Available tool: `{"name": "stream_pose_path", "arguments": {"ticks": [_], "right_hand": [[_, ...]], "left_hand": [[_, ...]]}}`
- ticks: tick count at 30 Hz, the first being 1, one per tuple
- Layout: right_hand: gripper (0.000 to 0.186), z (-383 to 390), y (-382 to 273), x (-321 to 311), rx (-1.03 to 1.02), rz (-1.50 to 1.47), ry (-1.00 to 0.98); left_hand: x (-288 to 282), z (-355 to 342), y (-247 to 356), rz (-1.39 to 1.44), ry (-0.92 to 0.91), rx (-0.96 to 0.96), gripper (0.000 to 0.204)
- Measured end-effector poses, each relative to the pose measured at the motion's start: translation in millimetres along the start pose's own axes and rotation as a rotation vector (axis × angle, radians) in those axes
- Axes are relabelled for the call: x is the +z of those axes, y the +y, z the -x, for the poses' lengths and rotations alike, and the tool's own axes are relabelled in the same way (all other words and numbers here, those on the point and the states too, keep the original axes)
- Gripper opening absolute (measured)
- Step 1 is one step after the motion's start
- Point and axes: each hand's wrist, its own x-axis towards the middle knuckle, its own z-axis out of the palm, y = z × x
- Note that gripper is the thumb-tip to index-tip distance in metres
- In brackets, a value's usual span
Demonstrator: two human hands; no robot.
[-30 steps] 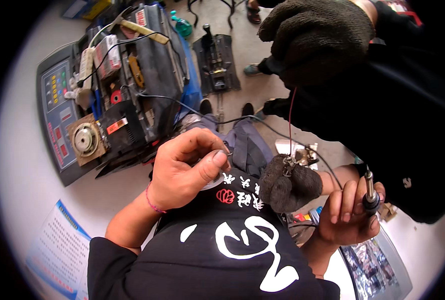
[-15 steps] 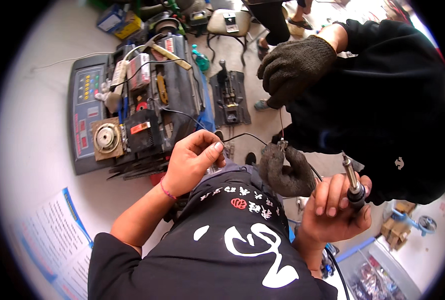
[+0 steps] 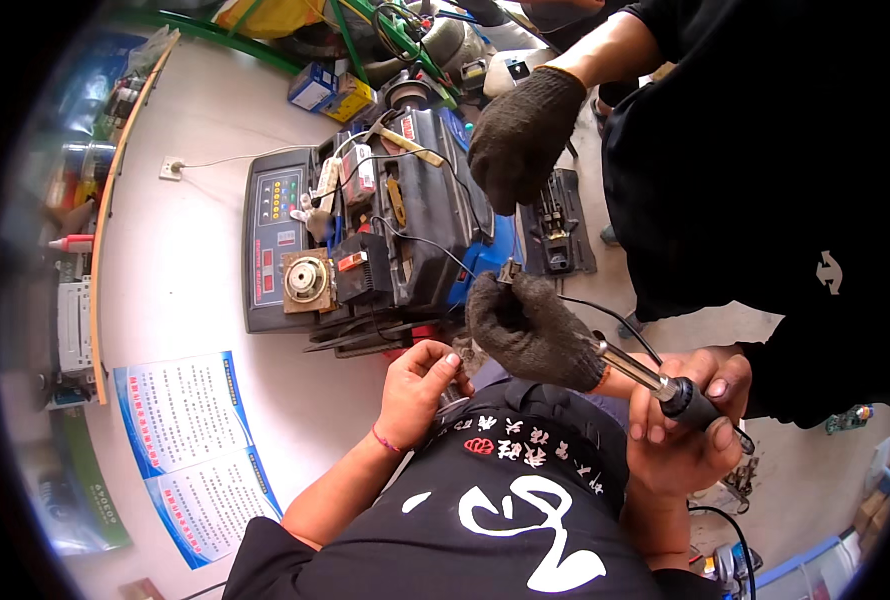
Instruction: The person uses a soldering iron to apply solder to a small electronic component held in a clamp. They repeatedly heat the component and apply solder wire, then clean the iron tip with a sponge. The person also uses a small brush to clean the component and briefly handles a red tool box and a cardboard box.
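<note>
In the head view, we see the person's right hand point(image 3: 687, 425) wrapped around an iron point(image 3: 677, 396), its fingers closed on the black grip, with the thumb below. The iron is slim and straight: a shiny metal barrel in front, a dark collar, then the grip running back through the hand to a dark end. It is held in the air to the right above the person's shirt point(image 3: 515, 490), slanting up and left, and its front end overlaps the cuff of a co-worker's lower glove point(image 3: 535, 335); we cannot tell whether the two touch. The left hand point(image 3: 415, 395) is raised on the other side, thumb and forefinger pinched together just beside that glove. Its lower fingers curl around a silvery thing point(image 3: 453, 403), mostly hidden, and we cannot tell what, if anything, sits in the pinch. The lower glove grips a small metal part point(image 3: 510, 272), dull grey and uneven, pointing upward from the knitted fingers. The co-worker's upper glove point(image 3: 525, 130) hangs well above it, fingers bent down, its grip hidden from us. Beyond, at left, we see a dark machine point(image 3: 432, 200) carrying a hammer point(image 3: 412, 148), with posters point(image 3: 180, 415) nearer us.
</note>
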Motion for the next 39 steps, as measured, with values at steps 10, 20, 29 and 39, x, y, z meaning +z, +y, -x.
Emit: {"name": "stream_pose_path", "arguments": {"ticks": [10,20,29,39], "right_hand": [[0.036,-9,-8,-16,0.077,0.058,0.039],[0.032,-12,4,-29,0.131,0.143,0.14],[0.036,-13,23,-24,0.094,0.322,0.227],[0.036,-22,23,-10,0.401,0.454,0.329]], "left_hand": [[22,0,-3,-0.093,0.04,0.03,0.018],[8,-10,-28,0.097,0.132,-0.035,0.015],[-7,-46,-11,0.098,0.083,0.032,0.016],[-15,-94,33,-0.289,-0.269,0.55,0.018]]}}
